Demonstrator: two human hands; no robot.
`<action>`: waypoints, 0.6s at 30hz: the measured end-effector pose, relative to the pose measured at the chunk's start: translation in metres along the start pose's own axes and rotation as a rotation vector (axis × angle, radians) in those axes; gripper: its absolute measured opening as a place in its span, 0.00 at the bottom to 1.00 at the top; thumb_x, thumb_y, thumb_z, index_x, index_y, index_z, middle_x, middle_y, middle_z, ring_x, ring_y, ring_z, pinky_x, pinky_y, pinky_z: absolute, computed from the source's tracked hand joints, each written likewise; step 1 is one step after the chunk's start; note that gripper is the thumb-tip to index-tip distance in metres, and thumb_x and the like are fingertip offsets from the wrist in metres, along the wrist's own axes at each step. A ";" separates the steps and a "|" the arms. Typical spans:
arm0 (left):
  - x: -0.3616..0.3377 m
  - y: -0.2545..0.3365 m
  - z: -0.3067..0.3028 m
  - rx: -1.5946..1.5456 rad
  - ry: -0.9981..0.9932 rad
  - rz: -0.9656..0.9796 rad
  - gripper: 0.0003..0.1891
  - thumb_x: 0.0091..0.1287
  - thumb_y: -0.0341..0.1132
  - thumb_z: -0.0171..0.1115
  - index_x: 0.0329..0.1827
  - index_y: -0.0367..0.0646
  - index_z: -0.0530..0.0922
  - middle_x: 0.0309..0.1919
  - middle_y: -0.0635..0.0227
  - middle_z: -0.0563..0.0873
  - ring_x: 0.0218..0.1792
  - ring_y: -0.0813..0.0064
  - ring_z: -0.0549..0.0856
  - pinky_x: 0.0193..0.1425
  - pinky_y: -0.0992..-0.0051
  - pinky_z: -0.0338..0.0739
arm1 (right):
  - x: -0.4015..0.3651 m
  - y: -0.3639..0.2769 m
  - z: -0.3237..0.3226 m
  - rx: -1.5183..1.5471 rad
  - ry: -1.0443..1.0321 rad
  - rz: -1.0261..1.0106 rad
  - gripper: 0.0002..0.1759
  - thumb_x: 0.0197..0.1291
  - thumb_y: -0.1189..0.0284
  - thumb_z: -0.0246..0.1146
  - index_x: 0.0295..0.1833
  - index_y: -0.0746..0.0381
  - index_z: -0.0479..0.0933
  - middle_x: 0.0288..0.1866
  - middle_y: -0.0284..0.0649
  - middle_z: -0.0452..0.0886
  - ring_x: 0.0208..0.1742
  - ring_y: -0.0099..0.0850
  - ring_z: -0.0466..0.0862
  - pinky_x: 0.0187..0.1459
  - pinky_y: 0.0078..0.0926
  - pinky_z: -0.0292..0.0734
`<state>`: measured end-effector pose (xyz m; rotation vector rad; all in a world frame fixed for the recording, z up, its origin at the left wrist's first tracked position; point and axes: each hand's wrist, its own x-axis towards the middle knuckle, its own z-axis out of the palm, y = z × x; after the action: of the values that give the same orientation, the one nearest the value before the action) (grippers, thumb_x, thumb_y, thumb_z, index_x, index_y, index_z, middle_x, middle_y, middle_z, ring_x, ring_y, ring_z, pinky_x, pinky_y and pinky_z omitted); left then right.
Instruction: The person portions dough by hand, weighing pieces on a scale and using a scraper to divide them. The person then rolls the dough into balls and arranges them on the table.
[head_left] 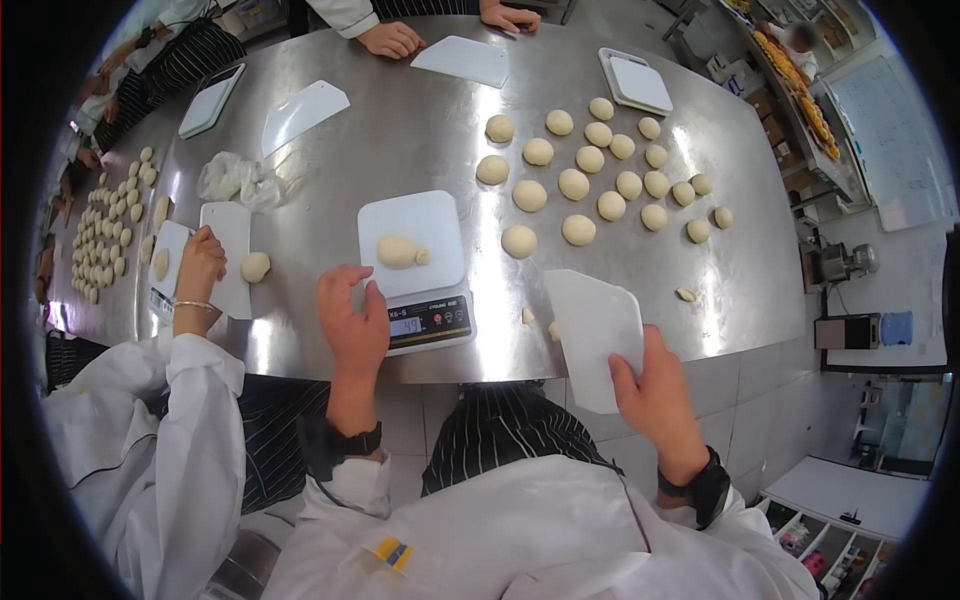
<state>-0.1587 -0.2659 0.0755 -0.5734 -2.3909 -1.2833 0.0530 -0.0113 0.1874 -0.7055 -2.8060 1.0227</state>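
My right hand [655,395] grips a white plastic dough scraper [600,335] at the table's front edge, thumb on its face. My left hand [352,325] is beside the left edge of a white digital scale [435,225], thumb and forefinger apart and nothing visible between them. On the scale's plate lies a piece of dough [400,251] with a smaller lump at its right end. The display [407,327] appears to read 49. Small dough scraps [528,315] lie between the scale and the scraper, one partly behind the blade.
Several round dough balls [573,184] spread over the steel table [720,300]. At my left, a co-worker's hand [203,262] rests by another scraper [228,225] and scale. Crumpled plastic [240,180] lies beyond. Across the table are a person's hands [392,40] and another scale [636,80].
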 end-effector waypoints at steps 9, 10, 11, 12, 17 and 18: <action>0.032 0.027 0.025 0.326 -0.198 0.382 0.14 0.54 0.28 0.66 0.45 0.43 0.80 0.45 0.60 0.80 0.48 0.56 0.78 0.54 0.64 0.72 | -0.002 0.012 -0.003 -0.017 0.040 0.024 0.16 0.60 0.75 0.59 0.52 0.66 0.67 0.26 0.57 0.79 0.29 0.58 0.80 0.31 0.50 0.73; 0.029 0.032 0.032 0.349 -0.208 0.414 0.14 0.55 0.28 0.66 0.45 0.42 0.80 0.47 0.61 0.79 0.50 0.55 0.77 0.55 0.63 0.72 | -0.003 0.011 -0.005 -0.084 0.019 0.043 0.16 0.60 0.75 0.59 0.52 0.66 0.66 0.27 0.57 0.79 0.30 0.59 0.80 0.31 0.51 0.73; 0.022 0.039 0.041 0.325 -0.219 0.415 0.14 0.55 0.28 0.66 0.45 0.42 0.80 0.47 0.61 0.79 0.50 0.55 0.77 0.55 0.63 0.72 | -0.003 0.011 -0.004 -0.098 0.024 0.064 0.16 0.60 0.75 0.59 0.52 0.66 0.66 0.27 0.57 0.79 0.30 0.59 0.80 0.31 0.51 0.73; 0.011 0.049 0.048 0.165 -0.335 0.331 0.13 0.55 0.28 0.67 0.45 0.41 0.80 0.46 0.60 0.80 0.49 0.55 0.78 0.54 0.63 0.73 | -0.003 0.011 0.000 -0.064 -0.005 0.058 0.16 0.59 0.75 0.59 0.52 0.67 0.66 0.27 0.57 0.79 0.30 0.59 0.80 0.31 0.52 0.73; -0.055 0.073 0.097 -0.024 -0.666 0.219 0.12 0.56 0.30 0.65 0.43 0.39 0.79 0.39 0.58 0.79 0.44 0.55 0.79 0.50 0.63 0.75 | 0.004 0.008 0.023 -0.062 -0.069 0.060 0.15 0.58 0.77 0.59 0.49 0.68 0.65 0.25 0.56 0.78 0.29 0.58 0.80 0.32 0.53 0.73; -0.061 0.072 0.102 -0.031 -0.685 0.216 0.12 0.56 0.30 0.63 0.43 0.38 0.79 0.37 0.58 0.78 0.43 0.56 0.78 0.50 0.62 0.74 | 0.004 0.007 0.027 -0.059 -0.061 0.066 0.15 0.58 0.77 0.59 0.49 0.68 0.65 0.25 0.56 0.78 0.29 0.58 0.80 0.32 0.53 0.73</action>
<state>-0.0823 -0.1538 0.0424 -1.4283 -2.7143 -1.1537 0.0458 -0.0208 0.1615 -0.7916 -2.8940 0.9926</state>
